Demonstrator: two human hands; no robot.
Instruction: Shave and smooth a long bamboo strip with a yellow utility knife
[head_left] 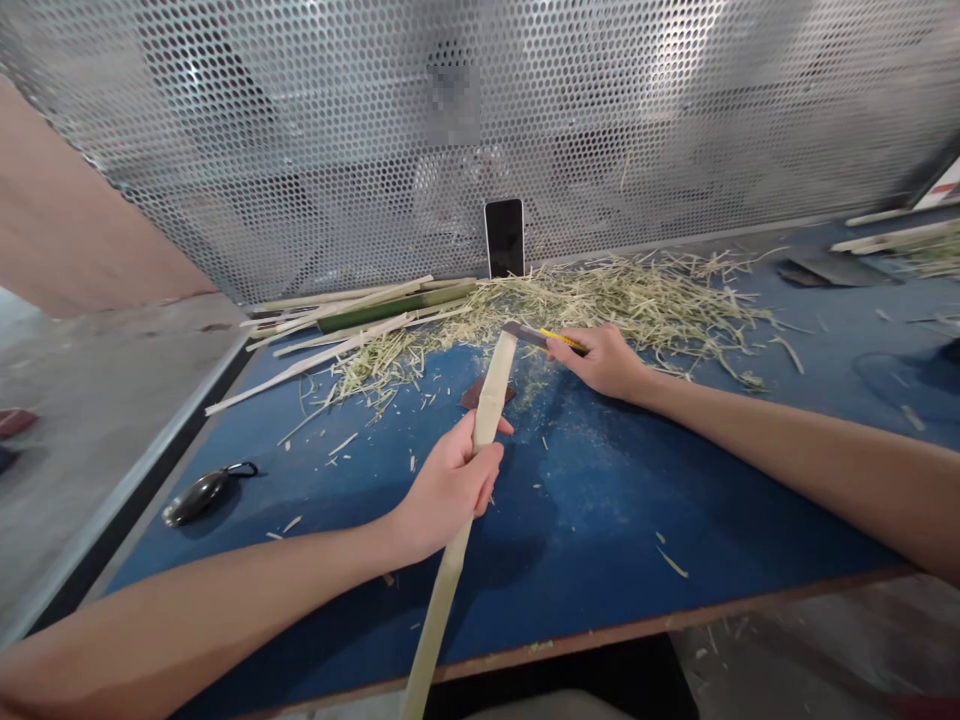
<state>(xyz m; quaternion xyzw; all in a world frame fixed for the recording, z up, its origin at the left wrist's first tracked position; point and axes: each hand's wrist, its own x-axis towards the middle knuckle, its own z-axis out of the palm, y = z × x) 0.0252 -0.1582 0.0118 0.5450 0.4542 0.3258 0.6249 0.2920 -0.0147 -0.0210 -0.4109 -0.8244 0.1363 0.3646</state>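
A long, pale bamboo strip (491,395) slants up from the table's front edge, with my left hand (450,487) wrapped round its middle. My right hand (600,360) grips a utility knife (559,341) with a yellow and dark handle. The knife's dark blade end meets the far tip of the strip; whether it cuts in cannot be made out. Under the strip, a small reddish-brown flat piece (472,393) lies on the blue tabletop (600,510).
Bamboo shavings (615,300) heap along the back, beside several strips and a green bamboo piece (390,306). A phone (505,238) leans against the perforated metal panel (337,130). At left lies a shiny black oval object (201,497) with a loop.
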